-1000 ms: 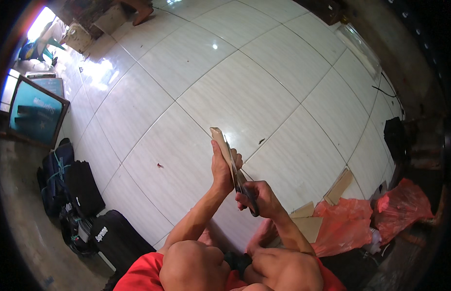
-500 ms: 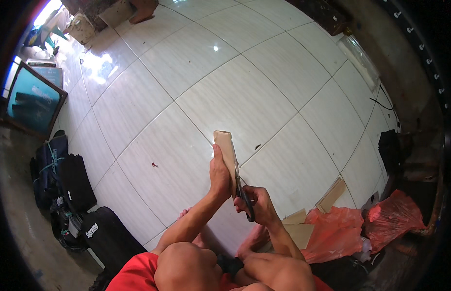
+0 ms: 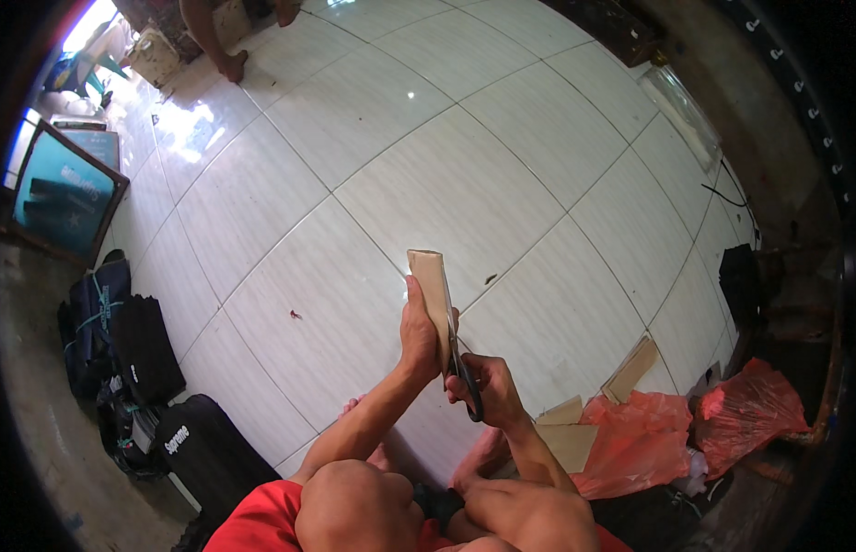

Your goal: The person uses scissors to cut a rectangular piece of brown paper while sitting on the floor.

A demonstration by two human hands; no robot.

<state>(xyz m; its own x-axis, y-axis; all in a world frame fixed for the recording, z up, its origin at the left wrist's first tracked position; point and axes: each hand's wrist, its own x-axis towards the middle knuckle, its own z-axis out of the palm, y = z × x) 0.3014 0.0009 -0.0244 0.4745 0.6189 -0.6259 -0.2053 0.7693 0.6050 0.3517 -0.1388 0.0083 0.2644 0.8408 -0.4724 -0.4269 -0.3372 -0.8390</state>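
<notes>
In the middle of the head view, my left hand point(image 3: 419, 329) grips a folded strip of tan cardboard point(image 3: 429, 276), its thumb lying along the left edge. The strip stands up lengthwise away from me. My right hand point(image 3: 490, 382) is closed round the black handles of a pair of scissors point(image 3: 471, 391). Their blades lie along the strip's right edge, close beside my left fingers. Whether the blades have cardboard between them I cannot tell.
Pale tiles point(image 3: 382, 166) cover the floor. Tan cardboard pieces point(image 3: 568, 437) and red plastic bags point(image 3: 635, 442) lie at the right. Dark folded bundles point(image 3: 147, 350) and a black case point(image 3: 216, 451) sit at the left, below a framed blue board point(image 3: 64, 198). Another person's foot point(image 3: 233, 67) stands far off.
At the far left another person's leg and foot have come into view, and their other foot has shifted. My hands, the cardboard strip and the scissors have hardly moved.
</notes>
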